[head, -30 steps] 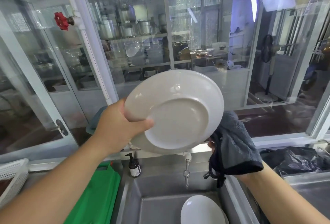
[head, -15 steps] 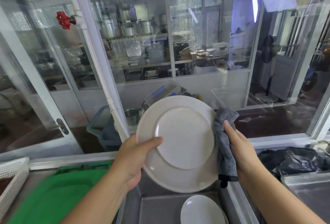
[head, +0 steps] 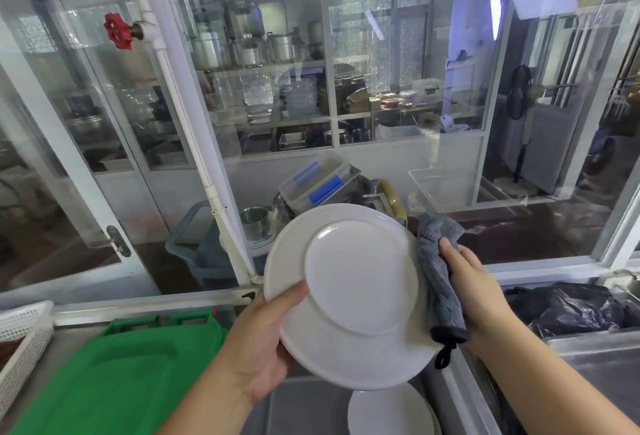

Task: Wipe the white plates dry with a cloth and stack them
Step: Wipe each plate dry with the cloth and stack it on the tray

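Observation:
A white plate (head: 349, 296) is held up over the sink with its underside toward me. My left hand (head: 259, 341) grips its left rim, thumb on the underside. My right hand (head: 474, 289) presses a grey cloth (head: 438, 272) against the plate's right edge, the cloth wrapping behind the rim. Another white plate (head: 389, 412) lies in the sink below, partly hidden by the held plate.
A steel sink (head: 304, 403) is below. A green plastic tray (head: 117, 375) lies on the counter at left, with a white mesh basket (head: 20, 341) beyond it. A black bag (head: 571, 306) sits at right. A glass window wall (head: 346, 88) stands close behind.
The plate has come down and nearer, tilting more upright. My right hand with the cloth moved from under the plate to its right rim. The view has tilted downward.

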### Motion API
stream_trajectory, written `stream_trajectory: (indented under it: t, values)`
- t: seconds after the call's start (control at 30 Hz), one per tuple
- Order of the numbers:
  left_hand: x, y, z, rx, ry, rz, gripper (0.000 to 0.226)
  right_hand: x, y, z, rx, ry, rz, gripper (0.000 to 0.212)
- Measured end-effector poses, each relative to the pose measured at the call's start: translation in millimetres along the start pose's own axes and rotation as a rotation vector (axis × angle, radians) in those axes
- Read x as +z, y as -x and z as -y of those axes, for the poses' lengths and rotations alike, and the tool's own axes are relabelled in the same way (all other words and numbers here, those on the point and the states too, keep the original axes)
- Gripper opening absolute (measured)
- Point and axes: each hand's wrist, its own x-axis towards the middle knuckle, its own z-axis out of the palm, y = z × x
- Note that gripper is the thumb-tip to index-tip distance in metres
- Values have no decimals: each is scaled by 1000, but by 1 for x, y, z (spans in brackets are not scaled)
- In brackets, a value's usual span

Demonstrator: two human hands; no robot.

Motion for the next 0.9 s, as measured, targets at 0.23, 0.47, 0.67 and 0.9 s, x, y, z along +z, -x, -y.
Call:
stream_trajectory:
  t: [0.23, 0.47, 0.67, 0.9]
  values:
    - [2, -1, 1, 68, 31, -33, 35, 12, -5, 34, -461, 307, -145, 11]
    - [18, -2, 13, 107, -114, 15, 32, 78, 36, 50, -1006, 739, 221, 24]
    - [18, 2, 24, 202, -196, 47, 34, 112, 57, 36, -1380, 1127, 678, 43]
    - [18, 7, 18, 247, -74, 47, 41, 124, 37, 57, -1151, 1089, 466, 44]
